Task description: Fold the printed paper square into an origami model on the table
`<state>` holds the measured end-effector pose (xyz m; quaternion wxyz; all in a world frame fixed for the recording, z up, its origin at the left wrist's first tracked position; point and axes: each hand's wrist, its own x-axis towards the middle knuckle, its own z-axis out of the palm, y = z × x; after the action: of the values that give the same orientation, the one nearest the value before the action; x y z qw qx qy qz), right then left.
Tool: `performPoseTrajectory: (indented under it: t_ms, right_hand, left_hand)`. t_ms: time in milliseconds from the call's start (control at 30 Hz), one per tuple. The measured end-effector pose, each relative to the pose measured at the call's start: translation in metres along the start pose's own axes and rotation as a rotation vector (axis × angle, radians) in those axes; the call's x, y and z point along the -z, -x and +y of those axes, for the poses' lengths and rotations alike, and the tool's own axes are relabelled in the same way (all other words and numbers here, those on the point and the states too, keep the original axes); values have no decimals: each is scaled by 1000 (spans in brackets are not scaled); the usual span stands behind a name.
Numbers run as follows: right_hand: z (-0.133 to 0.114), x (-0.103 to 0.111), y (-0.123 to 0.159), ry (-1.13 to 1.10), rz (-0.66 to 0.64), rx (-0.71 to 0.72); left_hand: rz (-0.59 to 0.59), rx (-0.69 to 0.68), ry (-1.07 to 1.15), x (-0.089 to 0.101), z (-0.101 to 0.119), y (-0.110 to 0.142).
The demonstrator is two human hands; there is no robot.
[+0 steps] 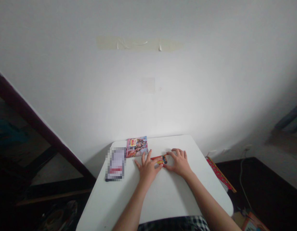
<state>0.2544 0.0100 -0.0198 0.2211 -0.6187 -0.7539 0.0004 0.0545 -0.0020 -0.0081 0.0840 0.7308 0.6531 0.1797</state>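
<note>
A small red and yellow printed packet (162,159) lies on the white table between my two hands. My left hand (147,166) has its thumb and forefinger around the packet's left part, while its other fingers spread over the tabletop. At the right end, the thumb and forefinger of my right hand (179,162) hold the packet's edge, with the remaining fingers curled. The packet looks flat or thin; its left end is partly covered by my fingers. Its kind is too small to read.
The white table (162,199) stands against a wall. A colourful printed leaflet (136,147) lies at the back left, beside a blurred, phone-like slab (115,165) with a dark edge. On the floor to the right are a cable (242,176) and a red patterned item (219,173).
</note>
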Motion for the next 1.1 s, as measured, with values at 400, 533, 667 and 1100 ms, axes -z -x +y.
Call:
performPoseTrajectory:
  t_ms: [400, 533, 667, 1100]
  right_hand:
    - [0, 1, 1, -20, -14, 23]
    - [5, -3, 0, -24, -5, 24]
    - [12, -4, -6, -50, 24, -62]
    - [5, -5, -8, -44, 112, -128]
  left_hand:
    - [-10, 4, 1, 6, 3, 1]
    - [-9, -7, 5, 5, 2, 0]
    - [-3, -14, -1, 4, 1, 0]
    - [5, -12, -12, 1, 0, -1]
